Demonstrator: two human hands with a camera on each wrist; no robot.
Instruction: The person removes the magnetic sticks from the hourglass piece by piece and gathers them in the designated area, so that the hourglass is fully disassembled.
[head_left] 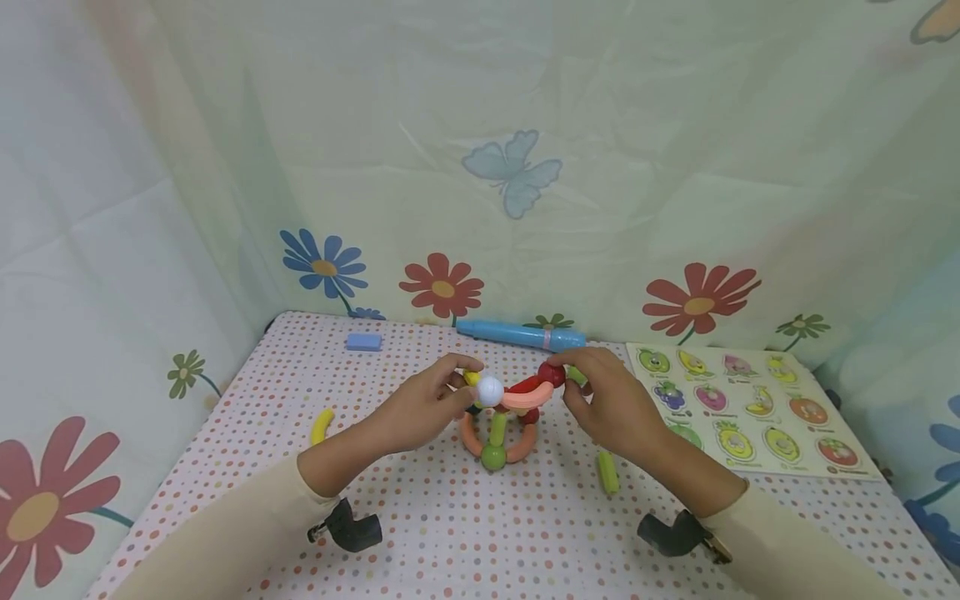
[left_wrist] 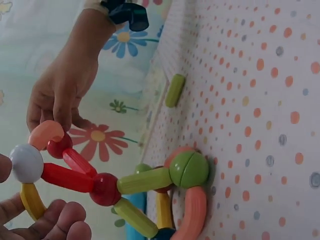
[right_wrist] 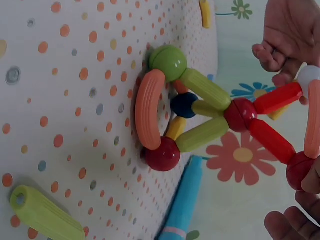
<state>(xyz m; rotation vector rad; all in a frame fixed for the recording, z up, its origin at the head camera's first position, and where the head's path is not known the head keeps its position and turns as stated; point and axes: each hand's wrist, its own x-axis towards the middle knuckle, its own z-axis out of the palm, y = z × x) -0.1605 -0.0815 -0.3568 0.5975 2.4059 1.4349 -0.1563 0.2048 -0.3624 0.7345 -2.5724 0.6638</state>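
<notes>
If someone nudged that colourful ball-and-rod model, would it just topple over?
Perhaps not easily: the model stands on a ring of curved rods and balls. A hard push might fold it at the red middle ball, where red rods and green rods meet. Glossy highlights suggest it is rather slippery.

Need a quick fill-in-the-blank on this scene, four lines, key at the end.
1. The ball at the left hand is ____ in colour.
2. The right hand touches a ____ coloured ball.
3. The salmon stick joining those two balls is ____, not straight.
4. In the head view, the fruit sheet lies to the ____ of the loose green stick.

Missing words: white; red; curved; right
</notes>
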